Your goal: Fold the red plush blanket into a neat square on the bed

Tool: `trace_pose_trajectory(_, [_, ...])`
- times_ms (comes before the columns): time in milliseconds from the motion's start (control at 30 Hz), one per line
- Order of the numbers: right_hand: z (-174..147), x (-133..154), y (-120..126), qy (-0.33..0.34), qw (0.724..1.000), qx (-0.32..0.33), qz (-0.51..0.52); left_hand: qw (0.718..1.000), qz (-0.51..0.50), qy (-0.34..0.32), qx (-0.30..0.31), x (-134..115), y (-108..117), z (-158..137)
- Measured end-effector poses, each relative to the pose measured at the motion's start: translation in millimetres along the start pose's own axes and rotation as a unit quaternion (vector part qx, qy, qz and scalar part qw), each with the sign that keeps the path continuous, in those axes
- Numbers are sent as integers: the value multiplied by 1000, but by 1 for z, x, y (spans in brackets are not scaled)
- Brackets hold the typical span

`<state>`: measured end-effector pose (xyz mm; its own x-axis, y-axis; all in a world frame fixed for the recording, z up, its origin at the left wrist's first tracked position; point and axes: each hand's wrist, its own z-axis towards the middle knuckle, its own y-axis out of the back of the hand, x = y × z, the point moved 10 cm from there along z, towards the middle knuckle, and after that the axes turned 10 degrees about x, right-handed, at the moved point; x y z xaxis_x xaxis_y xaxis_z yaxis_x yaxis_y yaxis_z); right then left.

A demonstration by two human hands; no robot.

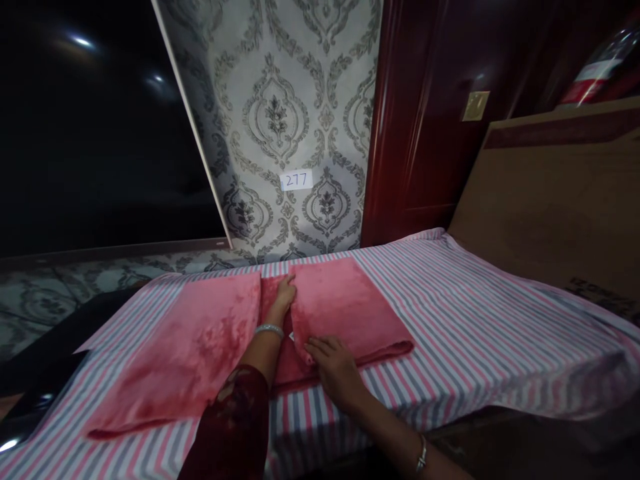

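Note:
A pink plush blanket [345, 300], its two sides folded in toward the middle, lies on a striped cloth. Between the folded sides runs a narrow darker strip, where a small white tag [292, 337] shows. My left hand [286, 292] reaches to the far end of this strip, its fingers closed at the inner edge of the right fold. Nearer to me, my right hand [334, 367] rests on the near inner corner of that same fold. Its fingers are stretched out over the fabric, and the thumb is hidden.
The striped cloth [480, 320] covers the table and hangs over its front edge. A large dark screen [100, 133] stands at left. A cardboard box [555, 200] leans at right, with a bottle [595, 77] above it. Patterned wall carries a label reading 277 [297, 179].

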<state>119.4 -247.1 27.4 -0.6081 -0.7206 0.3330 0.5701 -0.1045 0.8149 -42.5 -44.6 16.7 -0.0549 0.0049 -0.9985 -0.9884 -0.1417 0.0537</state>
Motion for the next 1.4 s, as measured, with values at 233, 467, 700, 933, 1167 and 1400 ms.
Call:
trace_pose_trajectory(233, [-1, 2, 8, 1, 1000, -14, 7, 998, 58, 12, -5, -7, 1, 0])
trace_pose_trajectory(467, [7, 11, 5, -12, 1000, 26, -8, 993, 113, -23, -20, -19, -1, -4])
trace_pose_trajectory(700, [4, 1, 23, 16, 996, 84, 37, 966, 251, -55, -3, -53, -16, -11])
trace_pose_trajectory(933, [11, -102, 94, -186, 976, 54, -103, 853, 499, -117, 94, -63, -87, -57])
trace_pose_trajectory(1167, [-19, -132, 42, -234, 941, 168, -180, 716, 679, -134, 94, -24, -102, -92])
trace_pose_trajectory(1400, [-7, -138, 48, -225, 944, 192, -146, 710, 688, -116, 95, -21, -102, -89])
